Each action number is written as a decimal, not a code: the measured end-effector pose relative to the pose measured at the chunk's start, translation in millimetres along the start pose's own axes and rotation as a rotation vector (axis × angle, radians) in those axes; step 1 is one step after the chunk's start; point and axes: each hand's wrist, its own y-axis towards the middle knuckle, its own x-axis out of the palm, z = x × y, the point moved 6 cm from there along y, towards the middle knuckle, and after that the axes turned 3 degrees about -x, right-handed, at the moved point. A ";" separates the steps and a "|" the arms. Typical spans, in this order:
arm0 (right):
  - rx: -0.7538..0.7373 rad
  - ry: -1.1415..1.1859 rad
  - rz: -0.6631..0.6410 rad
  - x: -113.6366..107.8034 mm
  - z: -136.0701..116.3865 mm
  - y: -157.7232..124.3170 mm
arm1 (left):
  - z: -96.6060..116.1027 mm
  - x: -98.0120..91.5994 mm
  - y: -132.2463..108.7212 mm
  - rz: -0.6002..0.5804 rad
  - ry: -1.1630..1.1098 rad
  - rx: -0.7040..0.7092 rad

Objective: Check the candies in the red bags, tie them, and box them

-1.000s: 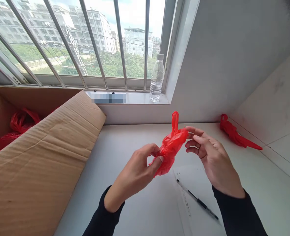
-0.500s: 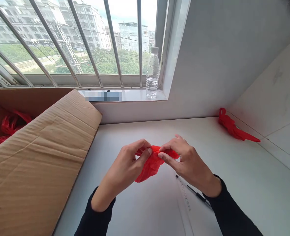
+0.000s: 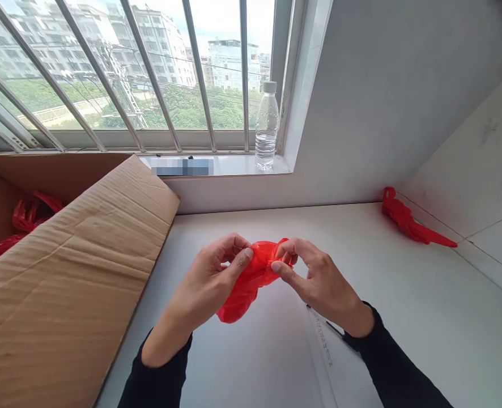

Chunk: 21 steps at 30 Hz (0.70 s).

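A crumpled red plastic bag [image 3: 255, 276] is stretched between my two hands above the white tabletop. My left hand [image 3: 211, 277] pinches its upper left part between thumb and fingers. The bag's right end is pinched by my right hand [image 3: 314, 275], with the thumb below and the index finger above. Part of the bag hangs down under my left fingers, and some of it is hidden behind both hands. Below my right wrist lies a black pen [image 3: 336, 328], partly covered by the sleeve, beside a clear strip with printed marks [image 3: 322, 340].
An open cardboard box [image 3: 85, 255] with red plastic bags [image 3: 36, 212] inside stands at the left. Another red bag [image 3: 412, 224] lies in the far right corner against the wall. A water bottle [image 3: 267, 127] stands on the windowsill by the barred window.
My hands have moved apart, the left one shifting left. More of the red bag shows between them, and its hanging part reaches further down and left. The view has shifted slightly.
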 end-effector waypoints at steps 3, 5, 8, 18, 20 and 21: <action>0.029 -0.063 0.043 -11.1 9.2 1.8 | -3.3 -22.5 0.0 0.197 0.053 -0.009; 0.110 -0.101 0.120 -24.6 19.3 1.5 | -6.8 -39.6 -2.7 0.320 -0.002 -0.044; 0.151 -0.069 0.155 -28.0 23.4 0.3 | -6.4 -39.1 -3.8 0.236 -0.070 -0.049; -0.079 0.089 0.012 19.5 2.6 3.8 | -4.8 6.0 5.4 -0.082 0.053 0.079; -0.053 0.114 -0.007 17.7 5.8 4.1 | -4.3 5.6 4.8 -0.082 0.053 0.074; -0.047 0.119 -0.013 17.3 6.7 4.0 | -4.1 5.8 4.3 -0.085 0.054 0.066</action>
